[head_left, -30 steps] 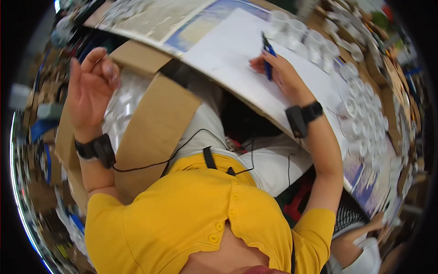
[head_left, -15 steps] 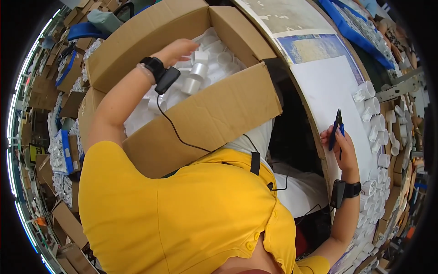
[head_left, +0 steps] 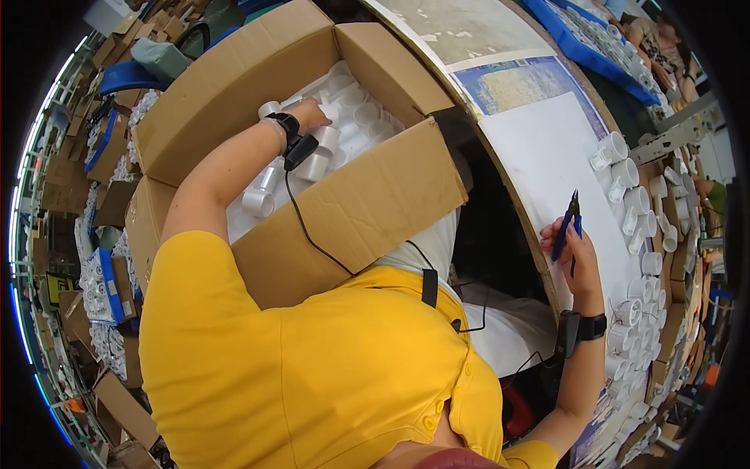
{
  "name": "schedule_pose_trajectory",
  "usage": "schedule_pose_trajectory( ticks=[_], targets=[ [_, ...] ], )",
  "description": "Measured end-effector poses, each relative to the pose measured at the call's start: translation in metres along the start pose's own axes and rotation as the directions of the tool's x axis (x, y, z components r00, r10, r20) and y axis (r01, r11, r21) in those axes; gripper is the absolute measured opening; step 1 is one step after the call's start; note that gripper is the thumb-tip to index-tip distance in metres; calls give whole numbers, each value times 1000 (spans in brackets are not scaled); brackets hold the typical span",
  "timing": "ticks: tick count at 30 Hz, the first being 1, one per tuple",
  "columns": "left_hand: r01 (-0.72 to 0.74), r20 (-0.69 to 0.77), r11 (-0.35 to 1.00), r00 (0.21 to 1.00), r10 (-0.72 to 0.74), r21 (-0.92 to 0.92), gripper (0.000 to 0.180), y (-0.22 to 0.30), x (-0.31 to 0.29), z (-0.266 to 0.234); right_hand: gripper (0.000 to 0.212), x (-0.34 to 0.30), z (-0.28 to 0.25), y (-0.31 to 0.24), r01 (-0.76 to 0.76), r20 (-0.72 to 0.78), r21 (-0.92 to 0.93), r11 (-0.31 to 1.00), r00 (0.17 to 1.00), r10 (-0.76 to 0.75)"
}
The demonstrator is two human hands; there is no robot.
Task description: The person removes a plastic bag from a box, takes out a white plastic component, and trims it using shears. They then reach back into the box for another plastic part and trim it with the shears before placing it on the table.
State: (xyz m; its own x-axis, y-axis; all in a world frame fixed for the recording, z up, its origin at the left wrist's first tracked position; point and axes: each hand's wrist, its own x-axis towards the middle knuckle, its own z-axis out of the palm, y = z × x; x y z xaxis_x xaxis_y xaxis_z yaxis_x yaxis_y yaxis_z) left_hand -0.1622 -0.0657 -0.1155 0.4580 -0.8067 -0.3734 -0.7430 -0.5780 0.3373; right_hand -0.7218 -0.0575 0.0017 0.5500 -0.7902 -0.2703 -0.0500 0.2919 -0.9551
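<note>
My left hand (head_left: pixel 312 115) is down inside a cardboard box (head_left: pixel 344 219), among white plastic pipe fittings (head_left: pixel 315 164). Its fingers point down at the parts and are partly hidden, so whether they grip one cannot be made out. In my right hand (head_left: pixel 583 270) is a pair of nippers (head_left: pixel 576 209) with blue handles and dark tips pointing up and away. That hand is above the near edge of a worktable, over a white sheet (head_left: pixel 539 148).
Many white fittings (head_left: pixel 625 313) stand along the table's right side. A blue tray (head_left: pixel 586 43) of white parts lies at the far right, with another person (head_left: pixel 664 47) beyond. Cartons (head_left: pixel 70 168) and blue trays crowd the left. A black cable (head_left: pixel 305 219) crosses the box's near flap.
My left hand has gone lower into the box, down to the fittings, with its fingers now bent downward. My right hand still holds the nippers, nearly unmoved. The whole view has shifted slightly.
</note>
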Motion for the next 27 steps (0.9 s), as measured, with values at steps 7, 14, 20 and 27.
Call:
schedule_pose_trajectory(
  ticks=[7,14,20,27],
  targets=[
    [-138,-404,946,915,8,-293,72,4,-17,-26,29,-1,1,2,34,-9,10,999,999,-34],
    [-713,-575,421,701,421,-560,63,128,-129,-64,25,-5,6,-21,196,-92,-77,978,975,-203],
    [-841,-552,134,456,699,-525,71,266,-187,-32,25,13,16,-52,498,-185,-97,862,842,-507],
    [-776,-527,-46,383,758,-629,82,382,-214,48,35,7,-24,-43,629,-401,5,777,713,-575]
  ],
)
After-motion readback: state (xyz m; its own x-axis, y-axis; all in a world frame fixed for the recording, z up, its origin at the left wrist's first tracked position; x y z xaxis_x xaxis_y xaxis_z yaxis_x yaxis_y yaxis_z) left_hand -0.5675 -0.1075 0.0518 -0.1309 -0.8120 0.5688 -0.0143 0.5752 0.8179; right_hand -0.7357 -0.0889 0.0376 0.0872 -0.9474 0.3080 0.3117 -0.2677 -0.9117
